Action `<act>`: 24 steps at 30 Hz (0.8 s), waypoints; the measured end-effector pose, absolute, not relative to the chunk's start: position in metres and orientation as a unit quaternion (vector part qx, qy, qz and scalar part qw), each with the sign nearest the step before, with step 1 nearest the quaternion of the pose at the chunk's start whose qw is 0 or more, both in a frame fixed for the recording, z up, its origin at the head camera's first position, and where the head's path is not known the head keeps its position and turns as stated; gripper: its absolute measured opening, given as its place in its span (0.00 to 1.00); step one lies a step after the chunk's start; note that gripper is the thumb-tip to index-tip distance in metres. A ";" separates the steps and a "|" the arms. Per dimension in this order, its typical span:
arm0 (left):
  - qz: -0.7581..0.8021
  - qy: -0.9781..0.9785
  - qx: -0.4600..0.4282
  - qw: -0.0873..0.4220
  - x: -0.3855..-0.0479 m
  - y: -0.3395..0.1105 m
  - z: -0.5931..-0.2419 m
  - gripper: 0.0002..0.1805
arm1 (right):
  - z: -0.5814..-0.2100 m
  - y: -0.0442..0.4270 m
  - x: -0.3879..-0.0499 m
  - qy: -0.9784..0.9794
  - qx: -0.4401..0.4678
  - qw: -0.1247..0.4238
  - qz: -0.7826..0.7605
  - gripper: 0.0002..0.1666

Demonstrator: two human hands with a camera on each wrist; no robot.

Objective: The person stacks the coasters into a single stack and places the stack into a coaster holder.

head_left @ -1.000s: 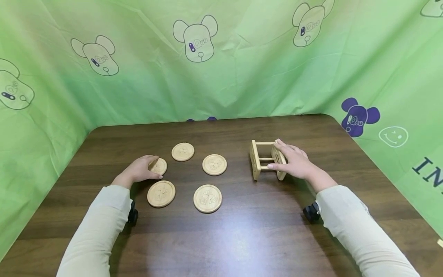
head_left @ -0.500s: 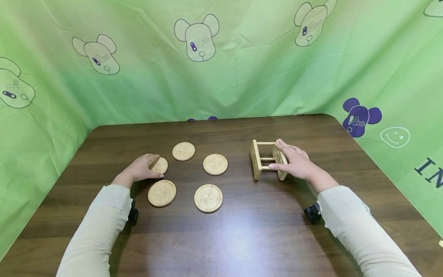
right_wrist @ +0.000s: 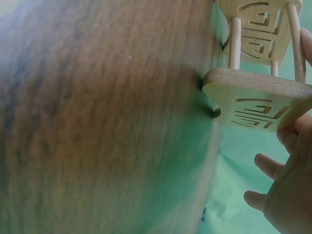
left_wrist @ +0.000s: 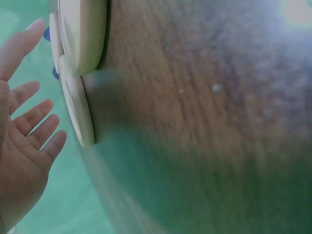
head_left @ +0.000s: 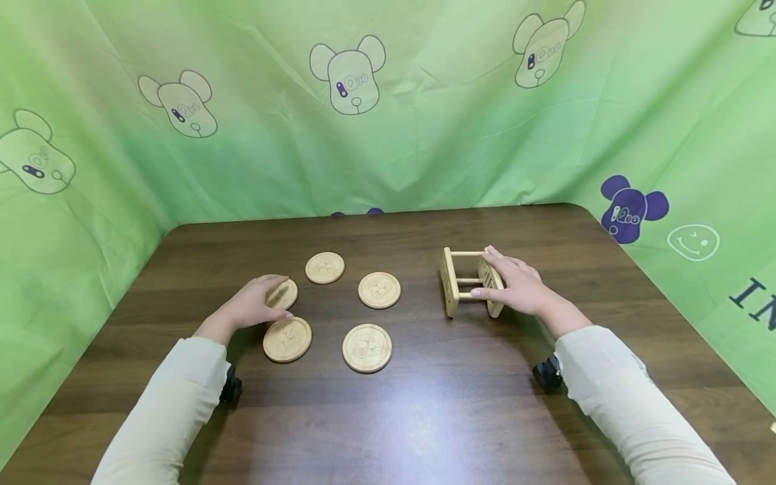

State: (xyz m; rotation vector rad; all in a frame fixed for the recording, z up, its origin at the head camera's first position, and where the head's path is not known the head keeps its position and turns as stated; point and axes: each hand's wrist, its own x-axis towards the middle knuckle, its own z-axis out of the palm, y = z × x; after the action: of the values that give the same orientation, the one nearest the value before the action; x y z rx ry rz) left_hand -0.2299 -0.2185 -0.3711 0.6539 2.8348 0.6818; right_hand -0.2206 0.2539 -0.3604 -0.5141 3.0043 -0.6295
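My left hand [head_left: 251,303] hovers with spread, relaxed fingers over a round wooden coaster [head_left: 283,296], partly hiding it. In the left wrist view the left hand [left_wrist: 29,131] shows apart from the coasters, holding nothing. Just below lies a second coaster [head_left: 287,340], its top edge near my thumb. On the right, a wooden coaster holder [head_left: 450,283] stands on the table, two cut-out side panels joined by rods. My right hand [head_left: 518,286] grips its right panel, thumb inside and index finger on the outside. The right wrist view shows the outer face of that panel [right_wrist: 258,105].
More engraved coasters lie flat on the dark wooden table [head_left: 412,417]: a far coaster [head_left: 325,268], a middle coaster [head_left: 379,290] and a near coaster [head_left: 367,348]. A green printed cloth [head_left: 418,155] hangs behind the table and along its sides.
My left hand has moved slightly to the right over the coaster beneath it, with its thumb now closer to the lower coaster. The right hand and holder stay put.
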 end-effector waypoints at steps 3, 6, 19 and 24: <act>0.229 0.944 0.227 0.074 -0.224 -0.217 -0.372 0.42 | -0.361 0.254 -0.221 0.965 -0.165 0.016 -0.202 0.50; 0.229 0.940 0.241 0.069 -0.219 -0.215 -0.370 0.42 | -0.361 0.255 -0.220 0.965 -0.165 0.016 -0.203 0.50; 0.235 0.919 0.307 0.070 -0.197 -0.202 -0.369 0.41 | -0.361 0.254 -0.220 0.964 -0.165 0.013 -0.209 0.50; 0.233 0.918 0.312 0.071 -0.190 -0.199 -0.370 0.40 | -0.362 0.254 -0.220 0.964 -0.163 0.015 -0.210 0.50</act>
State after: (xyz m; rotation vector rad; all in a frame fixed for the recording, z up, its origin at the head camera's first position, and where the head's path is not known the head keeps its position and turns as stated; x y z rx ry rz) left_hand -0.1902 -0.1991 -0.3704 0.9395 2.7611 0.7000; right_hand -0.2205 0.2543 -0.3615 -0.5067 2.9993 -0.6528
